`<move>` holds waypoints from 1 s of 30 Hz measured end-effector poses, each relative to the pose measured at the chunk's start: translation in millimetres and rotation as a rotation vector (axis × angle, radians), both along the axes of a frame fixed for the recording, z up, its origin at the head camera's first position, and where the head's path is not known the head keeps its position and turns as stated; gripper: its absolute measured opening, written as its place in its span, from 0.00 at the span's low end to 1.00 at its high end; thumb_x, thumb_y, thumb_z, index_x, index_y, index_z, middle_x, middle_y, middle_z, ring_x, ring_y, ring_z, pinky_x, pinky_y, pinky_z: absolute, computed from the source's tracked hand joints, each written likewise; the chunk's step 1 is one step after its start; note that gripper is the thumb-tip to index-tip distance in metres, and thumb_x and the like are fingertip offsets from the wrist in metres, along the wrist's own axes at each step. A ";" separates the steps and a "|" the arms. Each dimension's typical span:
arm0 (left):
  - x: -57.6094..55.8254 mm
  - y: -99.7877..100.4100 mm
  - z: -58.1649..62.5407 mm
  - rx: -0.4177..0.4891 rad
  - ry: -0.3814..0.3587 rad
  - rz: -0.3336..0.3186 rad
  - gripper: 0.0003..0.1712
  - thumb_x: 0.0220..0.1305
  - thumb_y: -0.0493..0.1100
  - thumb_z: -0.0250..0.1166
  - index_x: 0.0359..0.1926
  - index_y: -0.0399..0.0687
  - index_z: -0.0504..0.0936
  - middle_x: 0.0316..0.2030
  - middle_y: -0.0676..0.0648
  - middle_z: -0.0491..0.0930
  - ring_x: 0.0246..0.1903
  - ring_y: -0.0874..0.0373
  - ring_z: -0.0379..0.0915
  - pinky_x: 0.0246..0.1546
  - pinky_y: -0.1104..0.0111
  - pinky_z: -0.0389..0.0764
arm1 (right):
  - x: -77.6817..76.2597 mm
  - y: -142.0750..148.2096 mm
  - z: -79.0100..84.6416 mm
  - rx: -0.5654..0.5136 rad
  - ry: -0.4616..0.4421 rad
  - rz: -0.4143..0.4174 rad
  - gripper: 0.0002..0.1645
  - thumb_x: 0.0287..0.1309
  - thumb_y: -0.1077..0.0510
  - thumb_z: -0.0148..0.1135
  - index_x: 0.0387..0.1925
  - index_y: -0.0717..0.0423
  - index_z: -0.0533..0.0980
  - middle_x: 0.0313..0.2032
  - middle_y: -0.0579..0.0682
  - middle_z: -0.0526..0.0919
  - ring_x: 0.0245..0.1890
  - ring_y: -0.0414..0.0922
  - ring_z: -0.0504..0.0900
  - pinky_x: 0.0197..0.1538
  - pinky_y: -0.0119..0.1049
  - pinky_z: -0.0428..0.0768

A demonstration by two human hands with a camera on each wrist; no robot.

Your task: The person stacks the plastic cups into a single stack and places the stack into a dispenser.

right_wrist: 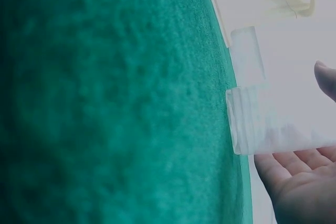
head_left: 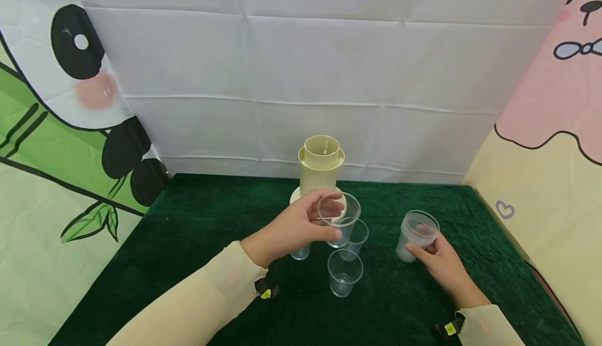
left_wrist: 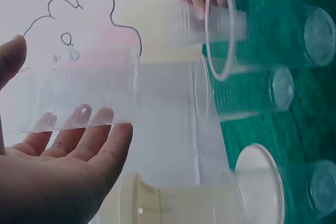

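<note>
Between its thumb and fingers my left hand [head_left: 303,223] holds a clear plastic cup [left_wrist: 100,90] upright, raised over the table. Beneath and around it stand three more clear cups: a near cup [head_left: 345,274], a cup behind it [head_left: 358,237], and a left cup [head_left: 301,253] partly hidden by the hand. Off to the right, my right hand [head_left: 444,265] grips a stack of nested clear cups [head_left: 416,236] from its right side, thumb in front. In the right wrist view the stack [right_wrist: 262,121] has its base close to the cloth.
A cream cylindrical holder [head_left: 322,171] with a round base stands behind the cups, near the white backdrop [head_left: 282,64]. Dark green cloth [head_left: 226,205] covers the table. Printed cartoon sheets hang at the left [head_left: 70,142] and the right [head_left: 555,179].
</note>
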State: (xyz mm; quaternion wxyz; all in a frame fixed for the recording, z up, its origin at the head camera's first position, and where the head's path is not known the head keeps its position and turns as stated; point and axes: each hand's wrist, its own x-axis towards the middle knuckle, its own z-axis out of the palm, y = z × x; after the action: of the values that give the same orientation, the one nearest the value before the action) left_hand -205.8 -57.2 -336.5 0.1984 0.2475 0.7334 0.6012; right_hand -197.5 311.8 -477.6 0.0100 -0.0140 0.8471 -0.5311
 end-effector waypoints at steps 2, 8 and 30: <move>-2.5 7.8 1.3 0.014 -0.008 -0.019 0.40 0.64 0.41 0.75 0.73 0.62 0.68 0.65 0.53 0.75 0.65 0.53 0.71 0.62 0.53 0.76 | 0.2 -0.4 0.5 0.003 0.003 0.000 0.45 0.72 0.44 0.64 0.76 0.61 0.55 0.70 0.66 0.68 0.68 0.61 0.71 0.64 0.55 0.75; -7.4 29.2 4.5 0.021 -0.002 -0.051 0.40 0.64 0.43 0.75 0.73 0.61 0.68 0.63 0.55 0.76 0.63 0.56 0.72 0.64 0.53 0.74 | 0.9 -1.5 2.2 0.000 0.007 0.000 0.45 0.72 0.45 0.64 0.76 0.61 0.56 0.70 0.67 0.68 0.68 0.61 0.71 0.65 0.58 0.74; -21.7 84.2 -5.7 0.050 -0.110 -0.045 0.36 0.67 0.45 0.72 0.72 0.60 0.69 0.60 0.58 0.78 0.62 0.61 0.73 0.68 0.49 0.69 | 1.6 -4.0 3.3 -0.002 0.035 -0.008 0.43 0.72 0.46 0.64 0.75 0.62 0.57 0.68 0.67 0.70 0.66 0.61 0.73 0.60 0.45 0.78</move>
State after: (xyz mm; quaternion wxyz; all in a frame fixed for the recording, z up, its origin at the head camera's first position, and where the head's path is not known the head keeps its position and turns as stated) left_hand -227.5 27.0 -342.2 0.2456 0.2357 0.7003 0.6275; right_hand -195.9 307.8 -474.3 -0.0071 -0.0201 0.8466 -0.5317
